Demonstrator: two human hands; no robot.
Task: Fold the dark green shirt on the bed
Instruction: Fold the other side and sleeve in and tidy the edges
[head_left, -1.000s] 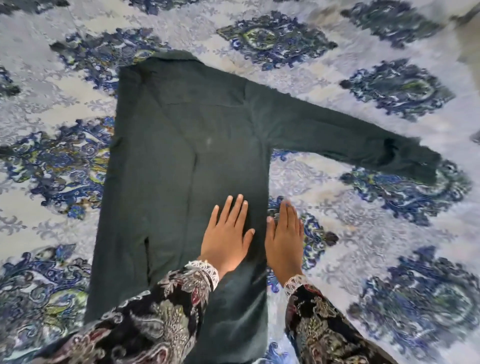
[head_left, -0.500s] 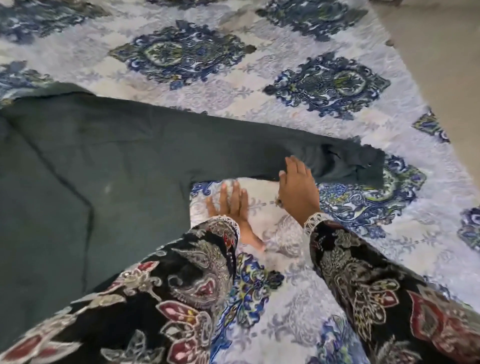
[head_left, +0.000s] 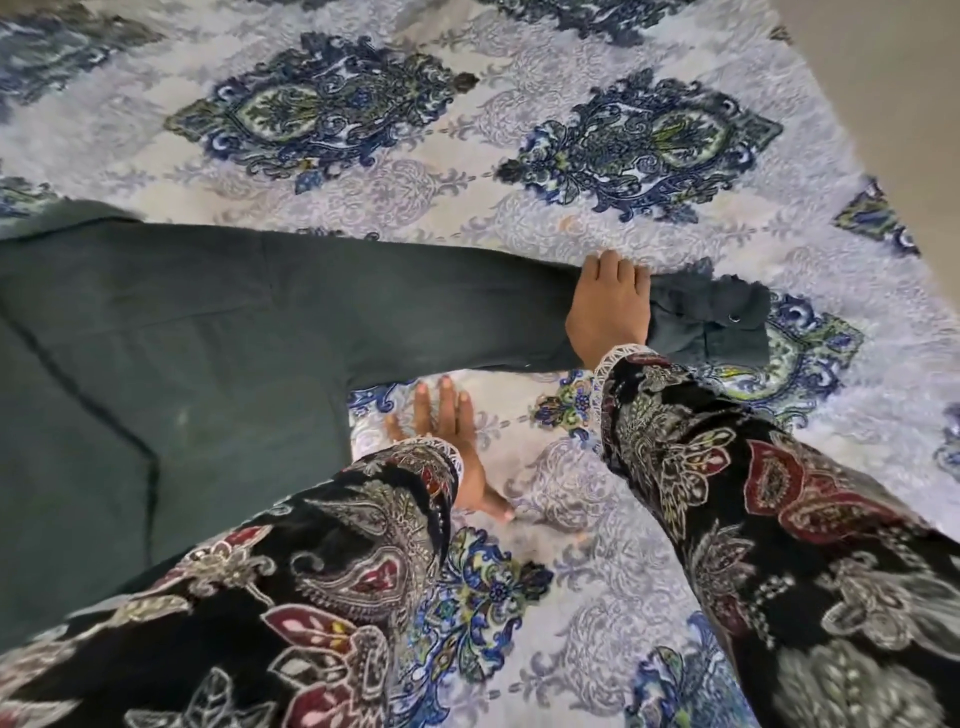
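My right hand (head_left: 609, 306) lies across the dark green shirt (head_left: 171, 332) sleeve near its cuff (head_left: 711, 325), fingers curled over the far edge, gripping it. Left hand (head_left: 447, 431) flat on the bedspread (head_left: 415, 218), fingers apart, just beside the shirt's body, w/ nothing held.

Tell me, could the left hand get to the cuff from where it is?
Probably not without moving over. The left hand lies flat on the bedspread below the sleeve, while the right hand lies across the sleeve between it and the cuff.
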